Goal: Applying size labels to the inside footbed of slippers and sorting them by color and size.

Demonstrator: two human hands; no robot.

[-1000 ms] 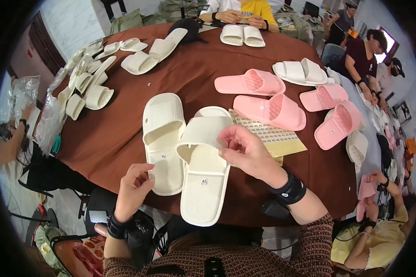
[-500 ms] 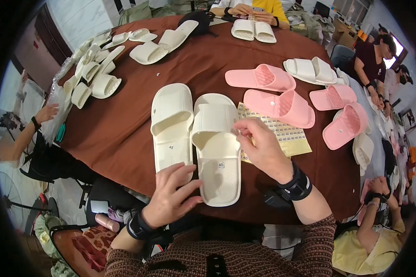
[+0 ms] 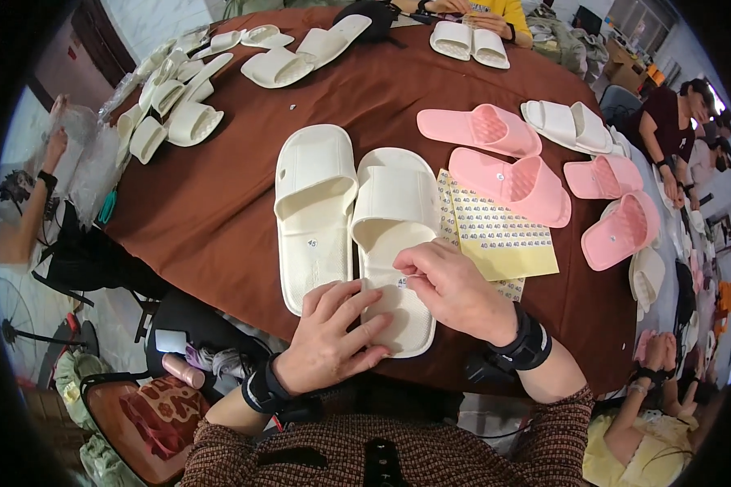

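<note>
Two cream slide slippers lie side by side before me, toes pointing away. My left hand is open, fingers spread over the heel ends of the left slipper and the right slipper. Thumb and forefinger of my right hand are pinched together over the right slipper's insole, right at its small round sticker. The fingers partly cover that sticker; whether they grip it is hidden. A similar round sticker shows on the left insole. Beside my right hand lie yellow-backed sticker sheets.
Pink slippers and more cream slippers lie at the right on the brown tablecloth. A heap of cream slippers sits at the far left by clear plastic. Other people work around, one in yellow at right.
My right hand has moved from the right slipper's strap edge down to the sticker on its insole. My left hand has shifted onto both slippers' heels. The view has turned slightly.
</note>
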